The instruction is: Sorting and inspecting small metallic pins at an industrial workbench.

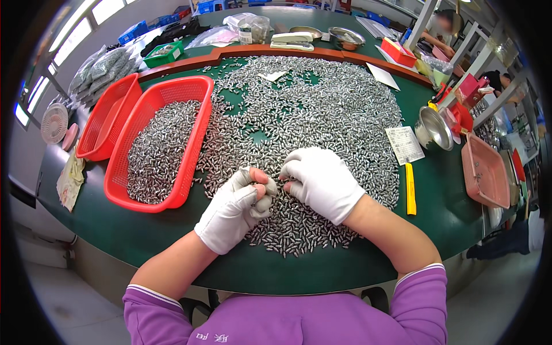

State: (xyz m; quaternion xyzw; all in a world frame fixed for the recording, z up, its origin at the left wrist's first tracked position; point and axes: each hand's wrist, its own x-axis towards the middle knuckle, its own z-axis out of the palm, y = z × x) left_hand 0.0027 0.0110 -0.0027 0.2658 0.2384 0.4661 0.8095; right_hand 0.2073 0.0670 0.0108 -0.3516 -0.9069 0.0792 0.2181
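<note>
A wide heap of small, shiny, bullet-shaped metal parts point(345, 109) covers the middle of the green table. My left hand point(233, 210), in a white glove with bare fingertips, is raised over the near part of the heap. Its thumb and fingers are curled together, and whatever lies between them is too small to make out. Close by on the right, my gloved right hand point(325, 181) bends its fingers down at the parts. Thumb and forefinger come together there, but what they hold is hidden. A small gap separates the two hands.
Left of the heap stands a red plastic basket point(195, 86) partly filled with the same parts, beside another red basket point(95, 135). A yellow cutter point(410, 190), a paper slip point(404, 144) and a metal bowl point(434, 127) lie to the right. A brown wooden rail point(259, 50) borders the back.
</note>
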